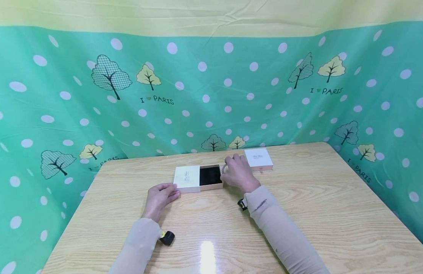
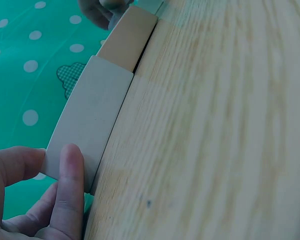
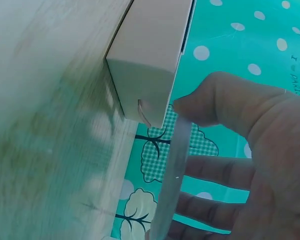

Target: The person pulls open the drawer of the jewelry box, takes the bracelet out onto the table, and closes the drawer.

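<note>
A small drawer box lies on the table with its white sleeve [image 1: 186, 178] on the left and its tan inner drawer [image 1: 211, 186] pulled out to the right. The drawer shows a black lining [image 1: 209, 175]. My left hand [image 1: 159, 198] holds the sleeve's near left corner between thumb and finger, also seen in the left wrist view. At the drawer's right end, my right hand [image 1: 239, 173] pinches a pale, translucent bangle [image 3: 175, 170] between thumb and fingers. A small ribbon tab [image 3: 143, 114] sticks out from the drawer's end face.
Behind my right hand, a second white box [image 1: 258, 158] with printed lettering stands near the table's back edge. The wooden table [image 1: 334, 213] meets a green dotted curtain [image 1: 204, 83] at the back and sides. Light glares on the near table surface.
</note>
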A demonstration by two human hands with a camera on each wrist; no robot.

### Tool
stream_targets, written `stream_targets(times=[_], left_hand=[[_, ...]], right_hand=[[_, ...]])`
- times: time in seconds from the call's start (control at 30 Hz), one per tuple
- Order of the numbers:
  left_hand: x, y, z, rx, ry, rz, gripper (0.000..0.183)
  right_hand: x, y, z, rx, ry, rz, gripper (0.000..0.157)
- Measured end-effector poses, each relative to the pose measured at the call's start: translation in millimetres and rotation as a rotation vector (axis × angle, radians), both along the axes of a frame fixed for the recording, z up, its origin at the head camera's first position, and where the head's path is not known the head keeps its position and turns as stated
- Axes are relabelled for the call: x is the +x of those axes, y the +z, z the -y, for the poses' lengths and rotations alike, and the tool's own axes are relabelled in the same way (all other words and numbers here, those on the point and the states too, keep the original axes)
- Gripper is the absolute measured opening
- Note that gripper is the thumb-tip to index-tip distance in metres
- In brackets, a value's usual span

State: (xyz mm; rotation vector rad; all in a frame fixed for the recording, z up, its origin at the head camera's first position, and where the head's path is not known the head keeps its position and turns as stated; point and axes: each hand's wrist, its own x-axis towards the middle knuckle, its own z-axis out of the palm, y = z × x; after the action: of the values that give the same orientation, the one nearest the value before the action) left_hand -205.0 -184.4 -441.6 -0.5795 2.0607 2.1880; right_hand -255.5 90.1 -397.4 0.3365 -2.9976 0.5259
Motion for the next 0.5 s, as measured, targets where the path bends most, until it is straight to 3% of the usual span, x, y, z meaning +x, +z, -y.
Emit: stream_targets(times=[0.5], left_hand=[[0.1, 0.9, 0.4, -0.017, -0.006, 0.008, 0.037]], right_hand=[[-1.0, -6.0, -3.4, -0.001, 0.022, 0.055, 0.052]])
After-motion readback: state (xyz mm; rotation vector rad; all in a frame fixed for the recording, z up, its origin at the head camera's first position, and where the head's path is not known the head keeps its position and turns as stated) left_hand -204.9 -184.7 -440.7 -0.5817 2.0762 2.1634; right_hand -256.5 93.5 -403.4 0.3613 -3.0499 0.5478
